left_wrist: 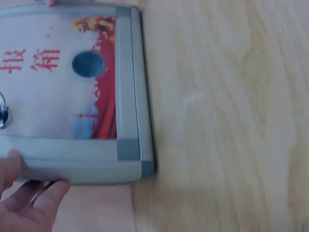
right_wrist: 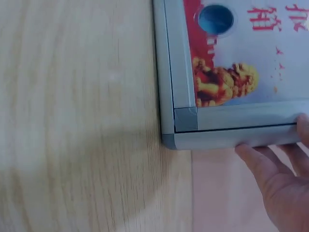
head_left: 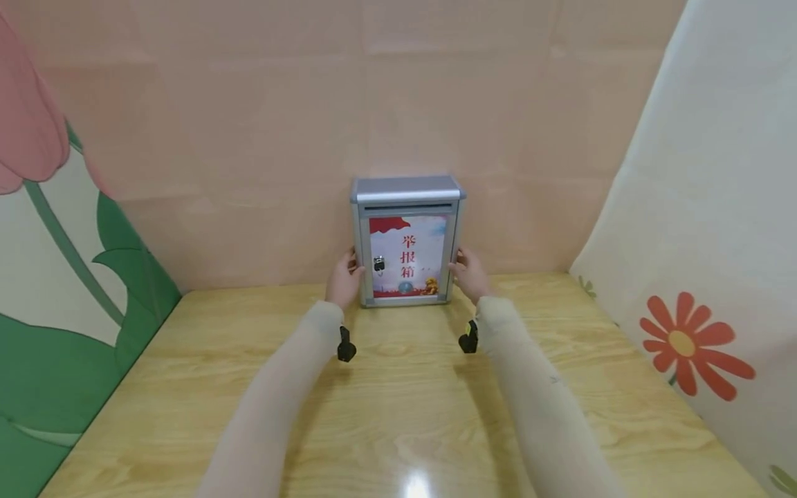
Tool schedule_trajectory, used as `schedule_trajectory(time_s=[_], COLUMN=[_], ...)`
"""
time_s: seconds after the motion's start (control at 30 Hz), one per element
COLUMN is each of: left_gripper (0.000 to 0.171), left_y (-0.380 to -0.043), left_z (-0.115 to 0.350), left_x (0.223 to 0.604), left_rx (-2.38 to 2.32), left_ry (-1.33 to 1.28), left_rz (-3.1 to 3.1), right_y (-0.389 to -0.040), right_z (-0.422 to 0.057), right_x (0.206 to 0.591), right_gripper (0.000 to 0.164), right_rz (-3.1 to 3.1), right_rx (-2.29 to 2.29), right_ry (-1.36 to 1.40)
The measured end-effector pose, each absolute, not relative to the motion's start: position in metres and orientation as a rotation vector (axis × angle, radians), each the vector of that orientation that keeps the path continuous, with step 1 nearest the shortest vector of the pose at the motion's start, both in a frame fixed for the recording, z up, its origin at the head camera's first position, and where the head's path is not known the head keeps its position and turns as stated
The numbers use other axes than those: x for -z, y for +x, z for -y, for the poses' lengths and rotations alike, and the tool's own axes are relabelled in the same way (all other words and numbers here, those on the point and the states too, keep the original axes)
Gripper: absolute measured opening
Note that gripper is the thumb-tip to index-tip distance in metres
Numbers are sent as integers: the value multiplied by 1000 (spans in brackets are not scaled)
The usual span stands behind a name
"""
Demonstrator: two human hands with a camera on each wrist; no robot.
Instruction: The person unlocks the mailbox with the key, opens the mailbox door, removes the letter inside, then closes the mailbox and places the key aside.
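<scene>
A silver-grey report box [head_left: 408, 242] stands upright at the back of the table, close to the wall cloth. It has a slot [head_left: 407, 208] under its lid, a white and red front panel with red characters, and a small lock [head_left: 379, 263] at the panel's left. My left hand [head_left: 345, 279] holds its left side low down, thumb at the front edge and fingers along the side. On the opposite side my right hand [head_left: 471, 274] holds it the same way. In the left wrist view a ring hangs at the lock [left_wrist: 4, 116]. A round blue window [right_wrist: 216, 20] shows low on the panel.
The wood-grain table [head_left: 398, 387] spreads out in front of the box. A plain pinkish cloth [head_left: 249, 138] hangs behind it. Flower-print cloths stand on the left [head_left: 56, 346] and right [head_left: 703, 207]. A small black device [head_left: 345, 344] is worn at each wrist.
</scene>
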State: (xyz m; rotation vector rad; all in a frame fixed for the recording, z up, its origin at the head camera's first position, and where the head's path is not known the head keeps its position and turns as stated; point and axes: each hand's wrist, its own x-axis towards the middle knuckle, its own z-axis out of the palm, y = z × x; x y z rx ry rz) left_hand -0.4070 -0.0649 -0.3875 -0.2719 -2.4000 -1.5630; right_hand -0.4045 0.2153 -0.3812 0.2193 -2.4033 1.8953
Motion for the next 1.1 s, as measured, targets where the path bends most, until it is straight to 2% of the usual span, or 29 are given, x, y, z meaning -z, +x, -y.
schedule_trajectory(time_s=[0.3,0.53,0.93,1.1], left_gripper=[53,53,53,58], left_y=[-375,-352,-347,-350], left_z=[81,88,92,99], left_x=[389,384,394,397], left_rx=[1531,1524,1460,1471], left_ry=[-328,-363,-365,-365], left_rz=[2365,2371,2419,2481], right_y=[-371,-344,-343,-346], right_z=[-215,-217,-216,-221], right_x=[379,376,392,393], right_gripper=[61,61,59,65], right_rz=[2382,2426,2414,2528], right_rx=[-1830,-1722,-1779,-1658], right_ry=[338,322,321,354])
